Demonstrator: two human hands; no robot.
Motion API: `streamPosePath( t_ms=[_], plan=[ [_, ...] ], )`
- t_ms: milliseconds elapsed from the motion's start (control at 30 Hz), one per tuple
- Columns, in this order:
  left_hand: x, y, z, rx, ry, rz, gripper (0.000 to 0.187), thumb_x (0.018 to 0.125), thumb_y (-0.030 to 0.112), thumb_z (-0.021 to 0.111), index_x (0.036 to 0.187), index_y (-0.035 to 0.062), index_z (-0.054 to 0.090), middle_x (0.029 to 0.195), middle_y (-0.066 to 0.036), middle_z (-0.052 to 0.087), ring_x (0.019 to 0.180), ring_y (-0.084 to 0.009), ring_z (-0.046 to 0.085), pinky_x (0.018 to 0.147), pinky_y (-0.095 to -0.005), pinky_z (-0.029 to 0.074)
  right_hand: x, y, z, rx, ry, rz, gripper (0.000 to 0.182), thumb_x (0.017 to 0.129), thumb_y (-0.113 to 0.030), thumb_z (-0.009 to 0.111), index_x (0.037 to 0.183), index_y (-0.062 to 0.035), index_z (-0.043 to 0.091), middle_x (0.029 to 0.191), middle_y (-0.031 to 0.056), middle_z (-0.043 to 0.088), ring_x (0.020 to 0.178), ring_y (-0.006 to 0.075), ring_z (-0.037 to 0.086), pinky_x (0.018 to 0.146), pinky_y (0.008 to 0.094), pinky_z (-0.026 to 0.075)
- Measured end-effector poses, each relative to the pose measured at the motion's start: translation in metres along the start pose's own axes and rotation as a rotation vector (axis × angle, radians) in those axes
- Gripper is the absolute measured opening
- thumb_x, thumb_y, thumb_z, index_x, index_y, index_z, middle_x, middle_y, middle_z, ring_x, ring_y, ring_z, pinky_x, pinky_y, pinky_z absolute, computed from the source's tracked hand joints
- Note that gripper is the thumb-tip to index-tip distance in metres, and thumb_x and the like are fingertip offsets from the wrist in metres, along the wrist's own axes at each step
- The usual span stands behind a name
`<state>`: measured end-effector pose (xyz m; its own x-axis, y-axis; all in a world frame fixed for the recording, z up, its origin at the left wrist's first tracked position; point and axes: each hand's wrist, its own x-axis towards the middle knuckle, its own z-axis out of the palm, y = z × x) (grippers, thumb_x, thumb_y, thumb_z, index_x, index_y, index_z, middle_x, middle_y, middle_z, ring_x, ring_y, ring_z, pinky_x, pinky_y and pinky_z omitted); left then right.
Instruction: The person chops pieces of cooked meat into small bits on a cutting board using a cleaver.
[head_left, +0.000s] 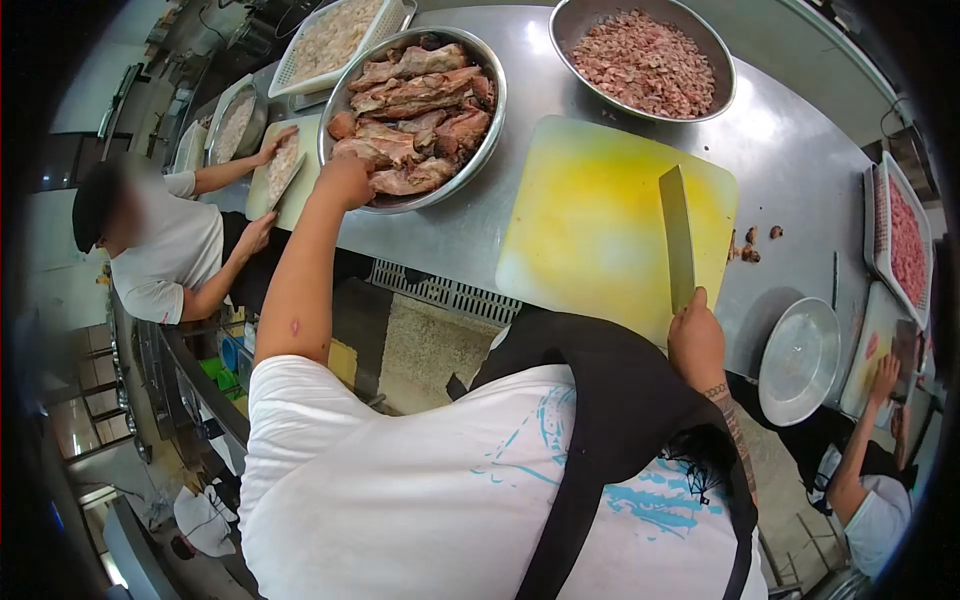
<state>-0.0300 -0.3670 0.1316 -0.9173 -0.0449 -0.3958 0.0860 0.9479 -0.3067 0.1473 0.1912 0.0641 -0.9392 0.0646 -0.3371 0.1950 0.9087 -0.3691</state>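
Note:
My left hand reaches over the near-left rim of a large steel bowl filled with long, browned pieces of meat. Its fingers curl at the end of one piece of meat, their tips partly hidden. In my right hand is the handle of a cleaver, its broad blade pointing away from me. The blade lies over the right part of a yellow-stained cutting board, which has no meat on it.
A bowl of chopped meat stands at the back. Small dark scraps lie right of the board, with a round metal pan near the edge. Co-workers cut at boards on the left and right. White baskets hold more meat.

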Motion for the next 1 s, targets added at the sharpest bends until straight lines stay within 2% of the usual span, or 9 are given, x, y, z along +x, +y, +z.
streamPosePath(
  t_ms=[167,267,300,367,567,733,833,900,1000],
  plan=[
    [0.009,0.008,-0.008,0.208,-0.034,-0.055,0.051,0.074,0.037,0.078,0.121,0.0157,0.078,0.140,-0.015,0.063,0.132,-0.0384,0.056,0.106,-0.0442,0.051,0.001,0.002,0.001,-0.007,0.014,-0.024,0.032,0.097,-0.010,0.056,0.123,0.0053,0.047,0.086,0.0306,0.069,0.079,0.0504,0.067,0.068,0.0583,0.052],
    [0.020,-0.011,-0.019,0.102,-0.261,0.102,0.045,0.074,0.042,0.074,0.104,0.0082,0.081,0.107,-0.020,0.076,0.101,-0.0362,0.072,0.092,-0.0442,0.057,0.000,0.006,0.005,0.002,0.029,-0.044,0.033,0.096,-0.010,0.056,0.123,0.0052,0.047,0.085,0.0301,0.069,0.077,0.0501,0.067,0.067,0.0580,0.053],
    [0.017,-0.023,-0.025,0.107,-0.258,0.108,0.045,0.074,0.042,0.074,0.104,0.0082,0.081,0.107,-0.020,0.076,0.101,-0.0362,0.072,0.092,-0.0442,0.057,0.001,0.007,0.006,0.011,0.039,-0.060,0.033,0.096,-0.010,0.056,0.124,0.0052,0.047,0.084,0.0298,0.069,0.077,0.0499,0.067,0.067,0.0578,0.053],
    [0.007,-0.042,-0.035,-0.041,-0.220,0.249,0.043,0.074,0.037,0.075,0.101,0.0034,0.079,0.093,-0.023,0.075,0.088,-0.0385,0.073,0.084,-0.0447,0.058,-0.001,0.004,0.002,0.019,0.037,-0.045,0.032,0.096,-0.010,0.056,0.123,0.0050,0.047,0.084,0.0294,0.069,0.077,0.0497,0.068,0.067,0.0579,0.053],
    [-0.085,-0.006,-0.171,0.001,0.181,-0.009,0.033,0.072,0.015,0.076,0.101,-0.0022,0.076,0.096,-0.024,0.075,0.093,-0.0378,0.073,0.086,-0.0438,0.057,0.003,0.002,0.002,0.015,0.031,-0.043,0.028,0.096,-0.011,0.056,0.118,0.0034,0.048,0.082,0.0289,0.069,0.077,0.0496,0.068,0.068,0.0587,0.053],
    [-0.099,0.013,-0.226,0.039,0.120,-0.032,0.037,0.072,0.014,0.079,0.103,-0.0049,0.076,0.094,-0.026,0.074,0.088,-0.0406,0.073,0.080,-0.0442,0.058,0.001,0.001,0.000,0.008,0.022,-0.067,0.025,0.097,-0.011,0.056,0.116,0.0028,0.047,0.081,0.0294,0.068,0.078,0.0499,0.067,0.068,0.0588,0.053],
    [-0.069,-0.011,-0.216,0.012,0.011,-0.037,0.036,0.071,0.015,0.081,0.100,-0.0047,0.076,0.092,-0.026,0.074,0.084,-0.0415,0.073,0.076,-0.0448,0.058,0.002,0.008,0.002,-0.005,0.060,-0.101,0.025,0.096,-0.010,0.055,0.116,0.0032,0.048,0.080,0.0270,0.069,0.076,0.0475,0.069,0.066,0.0571,0.054],
    [-0.047,-0.022,-0.191,0.189,0.265,-0.035,0.034,0.070,0.017,0.082,0.095,-0.0046,0.075,0.092,-0.026,0.074,0.085,-0.0407,0.073,0.076,-0.0444,0.057,0.001,0.009,0.004,0.018,0.088,-0.114,0.027,0.097,-0.012,0.056,0.117,0.0031,0.047,0.081,0.0272,0.069,0.078,0.0472,0.069,0.067,0.0569,0.054],
    [-0.041,-0.023,-0.189,0.137,0.236,-0.059,0.034,0.070,0.017,0.083,0.094,-0.0041,0.075,0.092,-0.026,0.074,0.085,-0.0400,0.073,0.076,-0.0444,0.057,-0.003,0.009,0.005,0.062,0.100,-0.068,0.026,0.096,-0.010,0.058,0.116,0.0031,0.047,0.081,0.0293,0.067,0.078,0.0499,0.066,0.068,0.0582,0.052]
  ],
)
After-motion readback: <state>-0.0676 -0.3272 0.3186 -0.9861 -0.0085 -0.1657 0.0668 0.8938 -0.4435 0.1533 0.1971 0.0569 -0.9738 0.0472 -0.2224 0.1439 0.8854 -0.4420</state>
